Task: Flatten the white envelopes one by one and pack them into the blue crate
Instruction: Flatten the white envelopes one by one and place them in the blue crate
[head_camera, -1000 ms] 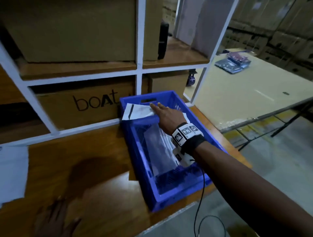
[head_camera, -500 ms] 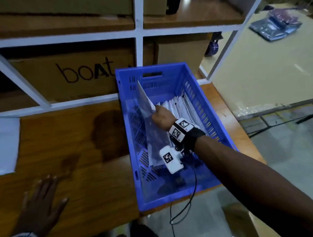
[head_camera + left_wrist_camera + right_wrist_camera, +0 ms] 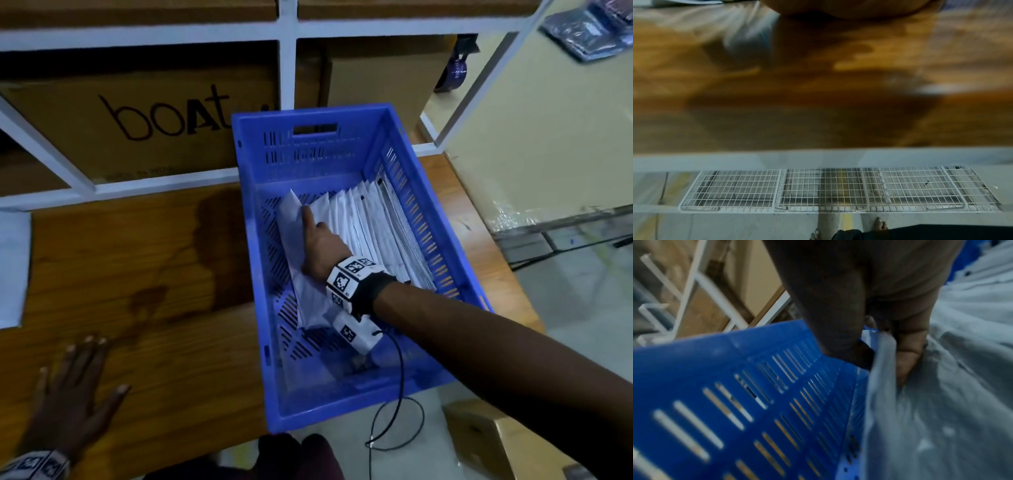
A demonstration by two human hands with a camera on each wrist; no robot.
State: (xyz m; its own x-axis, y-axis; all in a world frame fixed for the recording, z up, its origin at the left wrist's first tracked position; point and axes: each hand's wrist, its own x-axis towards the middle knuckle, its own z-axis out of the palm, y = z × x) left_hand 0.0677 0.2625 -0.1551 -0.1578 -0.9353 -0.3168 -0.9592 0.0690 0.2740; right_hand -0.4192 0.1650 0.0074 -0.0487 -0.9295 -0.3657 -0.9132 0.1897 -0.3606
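Note:
The blue crate point(image 3: 376, 118) stands on the wooden table, with a row of white envelopes point(image 3: 376, 222) on edge leaning against its right wall. My right hand point(image 3: 310, 228) is inside the crate and pinches one white envelope point(image 3: 291, 236) at the left end of that row. In the right wrist view the thumb and fingers point(image 3: 906, 356) clamp the envelope's point(image 3: 931, 418) top edge beside the slotted crate wall point(image 3: 725, 386). My left hand point(image 3: 73, 383) lies flat with spread fingers on the table at the lower left, holding nothing. The left wrist view shows only its palm point(image 3: 849, 8).
More white paper point(image 3: 13, 267) lies at the table's left edge. A "boAt" cardboard box point(image 3: 137, 123) sits in the white shelf frame behind the crate. A beige table point(image 3: 531, 144) with packets point(image 3: 589, 31) is to the right. A cardboard box point(image 3: 486, 442) and a wire grid point(image 3: 838, 190) are on the floor.
My right hand brought the envelope from the crate's far rim down into the crate and stood it against the row. The left hand stays flat on the table.

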